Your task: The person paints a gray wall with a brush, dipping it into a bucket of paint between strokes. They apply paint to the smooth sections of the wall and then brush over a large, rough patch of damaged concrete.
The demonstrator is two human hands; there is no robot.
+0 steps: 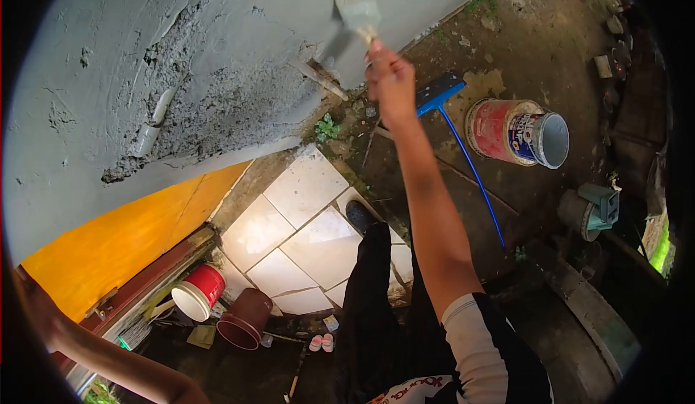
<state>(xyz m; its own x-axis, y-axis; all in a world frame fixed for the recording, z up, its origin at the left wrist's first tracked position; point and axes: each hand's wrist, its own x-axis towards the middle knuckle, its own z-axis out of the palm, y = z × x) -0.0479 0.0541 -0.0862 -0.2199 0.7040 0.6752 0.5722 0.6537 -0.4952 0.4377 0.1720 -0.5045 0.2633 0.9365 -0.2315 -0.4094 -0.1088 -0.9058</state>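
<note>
My right hand [391,84] is closed around the handle of a wide paintbrush [358,9]. The pale bristles are at the grey-coated wall [246,13]; whether they press on it I cannot make out. Below and left of the brush, the wall has a rough, broken patch [210,85] with a short piece of pipe [154,123] showing in it. My left forearm [116,357] reaches to the far left, beside the orange lower wall [137,223]. The left hand [36,310] is dark at the picture's edge, and its fingers cannot be seen.
A blue squeegee [467,147] lies on the dirt ground right of my arm, near stacked paint buckets [507,130]. White floor tiles [286,219] lie under my foot. A red-and-white bucket [199,293], a brown bucket [246,318] and pink sandals [321,342] are lower left.
</note>
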